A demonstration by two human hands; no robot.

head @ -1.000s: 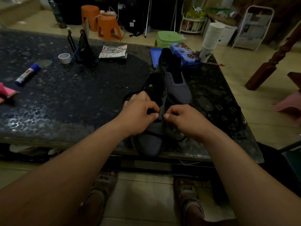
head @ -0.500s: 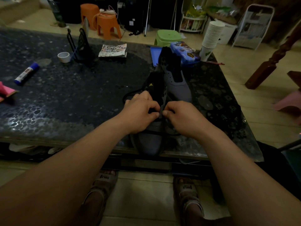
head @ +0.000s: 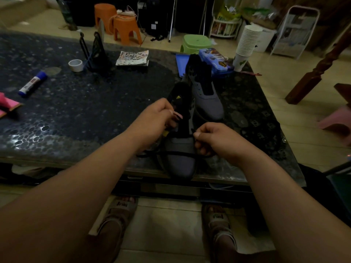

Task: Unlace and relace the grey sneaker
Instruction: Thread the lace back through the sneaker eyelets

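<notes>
On the sneaker [head: 180, 165], left hand [head: 154, 120] blurred, lace [head: 178, 153] dim

The sneaker [head: 180, 160] sits at the table's [head: 106, 103] near edge, toe toward the person, with the left hand [head: 155, 118] at its left side, the right hand [head: 214, 139] at its right, and the lace [head: 178, 153] crossing the toe between them. A second sneaker [head: 208, 100] stands just behind it, a box [head: 216, 59] and a cup stack [head: 247, 43] farther back. Well to the left lie a glue stick [head: 33, 84], tape roll [head: 76, 65] and booklet [head: 133, 57].
</notes>
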